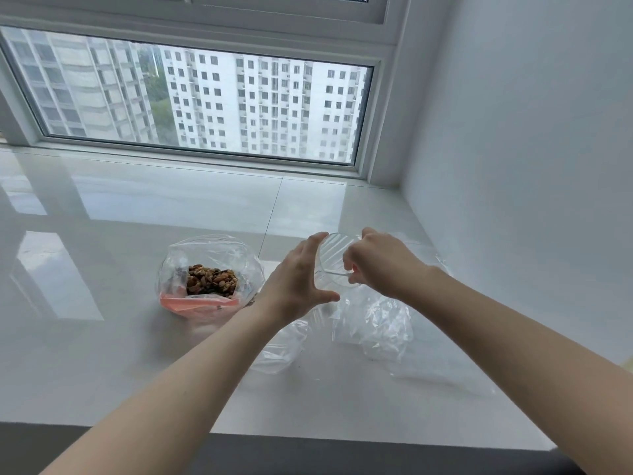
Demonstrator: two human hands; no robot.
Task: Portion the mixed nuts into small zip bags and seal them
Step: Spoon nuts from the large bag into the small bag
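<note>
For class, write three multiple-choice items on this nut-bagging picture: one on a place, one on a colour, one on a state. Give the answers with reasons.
1. Where does the large bag of mixed nuts stand relative to the hands?
A. To their left
B. To their right
C. Behind the window

2. What colour is the band at that bag's base?
A. Blue
B. Orange-pink
C. Green

3. What is the state of the small zip bag held between the hands?
A. Filled with nuts
B. Sealed and lying flat
C. Empty, mouth held open

Answers: 1 A, the nut bag stands on the white counter left of both hands. 2 B, an orange-pink strip shows below the nuts. 3 C, the left hand spreads against it, the right hand pinches its rim, and no nuts show inside.
</note>
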